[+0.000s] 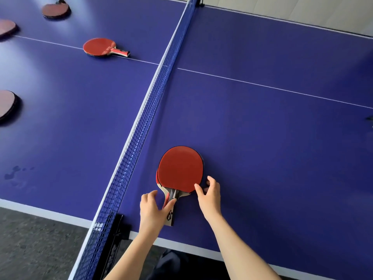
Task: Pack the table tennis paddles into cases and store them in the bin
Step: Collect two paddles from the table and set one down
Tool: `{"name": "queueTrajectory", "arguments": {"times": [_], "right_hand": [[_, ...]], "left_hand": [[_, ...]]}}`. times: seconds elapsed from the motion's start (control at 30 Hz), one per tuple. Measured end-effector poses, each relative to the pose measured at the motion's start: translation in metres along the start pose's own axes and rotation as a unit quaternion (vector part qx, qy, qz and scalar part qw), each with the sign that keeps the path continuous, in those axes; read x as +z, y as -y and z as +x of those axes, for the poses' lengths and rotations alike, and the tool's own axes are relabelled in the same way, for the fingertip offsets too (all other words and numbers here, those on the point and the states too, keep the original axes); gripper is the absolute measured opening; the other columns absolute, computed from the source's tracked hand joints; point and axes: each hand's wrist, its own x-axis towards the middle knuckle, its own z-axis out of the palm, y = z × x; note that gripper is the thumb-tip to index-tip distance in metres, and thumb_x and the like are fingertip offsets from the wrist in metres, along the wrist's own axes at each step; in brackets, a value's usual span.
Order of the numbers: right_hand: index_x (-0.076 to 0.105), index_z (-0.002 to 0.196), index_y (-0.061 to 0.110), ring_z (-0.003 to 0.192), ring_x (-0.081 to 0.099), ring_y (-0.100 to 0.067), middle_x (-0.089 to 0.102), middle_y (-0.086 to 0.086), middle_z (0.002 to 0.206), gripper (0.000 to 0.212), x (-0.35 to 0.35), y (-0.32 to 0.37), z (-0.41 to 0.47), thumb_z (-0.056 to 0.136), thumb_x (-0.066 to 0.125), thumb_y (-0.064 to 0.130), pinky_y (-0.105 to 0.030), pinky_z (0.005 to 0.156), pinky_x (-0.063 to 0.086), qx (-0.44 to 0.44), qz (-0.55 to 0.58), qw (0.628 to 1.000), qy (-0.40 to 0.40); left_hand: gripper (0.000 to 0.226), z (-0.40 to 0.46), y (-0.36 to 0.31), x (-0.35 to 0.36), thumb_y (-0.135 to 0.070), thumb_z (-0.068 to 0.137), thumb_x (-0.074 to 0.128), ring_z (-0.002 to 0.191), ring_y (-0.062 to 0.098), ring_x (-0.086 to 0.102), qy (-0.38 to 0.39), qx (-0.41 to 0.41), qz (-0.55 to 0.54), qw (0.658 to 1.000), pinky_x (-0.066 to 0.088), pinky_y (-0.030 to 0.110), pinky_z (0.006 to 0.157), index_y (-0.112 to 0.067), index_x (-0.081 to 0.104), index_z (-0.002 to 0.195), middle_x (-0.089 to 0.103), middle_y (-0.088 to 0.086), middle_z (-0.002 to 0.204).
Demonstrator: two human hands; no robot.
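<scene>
Two stacked red paddles (180,170) lie on the blue bench (262,138); the left hand (150,209) pinches their handles, the right hand (209,194) fingers the blade's edge.

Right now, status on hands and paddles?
Left hand pinching handles of the stacked paddles; right hand at the blade edge. Stack flat on table, beside net. No case or bin visible.

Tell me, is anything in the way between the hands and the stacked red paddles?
No. The left hand already touches the handles of the stacked red rubber paddles, and the right hand touches the blade edge. No case or bin is in view, so that path cannot be judged.
</scene>
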Motion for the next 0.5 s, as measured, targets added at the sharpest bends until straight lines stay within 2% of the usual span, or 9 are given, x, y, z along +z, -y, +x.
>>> {"name": "queueTrajectory", "arguments": {"times": [0.07, 0.13, 0.27, 0.37, 0.5], "right_hand": [[0.038, 0.139, 0.011, 0.115, 0.050, -0.020, 0.045, -0.007, 0.135, 0.056, -0.012, -0.006, 0.001, 0.092, 0.060, 0.031, -0.035, 0.094, 0.047, -0.021, -0.030, 0.999, -0.003], [0.036, 0.141, 0.011, 0.125, 0.045, -0.019, 0.042, -0.005, 0.140, 0.057, -0.027, -0.011, 0.003, 0.093, 0.057, 0.032, -0.038, 0.102, 0.042, -0.045, -0.067, 0.997, -0.005], [0.031, 0.145, 0.012, 0.132, 0.039, -0.020, 0.037, -0.004, 0.145, 0.059, -0.063, -0.016, 0.008, 0.095, 0.052, 0.037, -0.035, 0.104, 0.035, -0.095, -0.175, 0.980, -0.019], [0.028, 0.146, 0.012, 0.135, 0.035, -0.020, 0.034, -0.003, 0.148, 0.059, -0.094, -0.021, 0.010, 0.097, 0.049, 0.039, -0.033, 0.107, 0.034, -0.111, -0.244, 0.963, -0.024], [0.025, 0.148, 0.013, 0.137, 0.034, -0.019, 0.031, -0.003, 0.150, 0.061, -0.140, -0.031, 0.011, 0.097, 0.046, 0.041, -0.032, 0.108, 0.033, -0.100, -0.324, 0.940, -0.029]], "left_hand": [[0.069, -0.001, -0.008, -0.007, -0.043, 0.079, 0.074, 0.122, 0.028, 0.046, -0.048, 0.083, 0.091, 0.991, 0.037, 0.039, 0.100, -0.007, 0.050, 0.132, 0.049, 0.009, 0.131], [0.072, 0.000, -0.021, -0.012, -0.050, 0.081, 0.068, 0.129, 0.026, 0.044, -0.056, 0.176, 0.164, 0.969, 0.037, 0.039, 0.102, -0.009, 0.048, 0.136, 0.047, 0.006, 0.139], [0.081, 0.014, -0.058, -0.006, -0.062, 0.089, 0.049, 0.146, 0.021, 0.024, 0.016, 0.311, 0.306, 0.900, 0.021, 0.036, 0.116, -0.011, 0.031, 0.149, 0.029, 0.003, 0.157], [0.082, 0.026, -0.088, 0.006, -0.064, 0.091, 0.039, 0.150, 0.018, 0.008, 0.081, 0.358, 0.370, 0.854, 0.009, 0.035, 0.120, -0.013, 0.018, 0.153, 0.015, 0.000, 0.161], [0.082, 0.032, -0.130, 0.028, -0.064, 0.093, 0.034, 0.150, 0.018, 0.003, 0.128, 0.393, 0.427, 0.805, 0.004, 0.038, 0.121, -0.013, 0.012, 0.154, 0.008, 0.002, 0.163]]}}
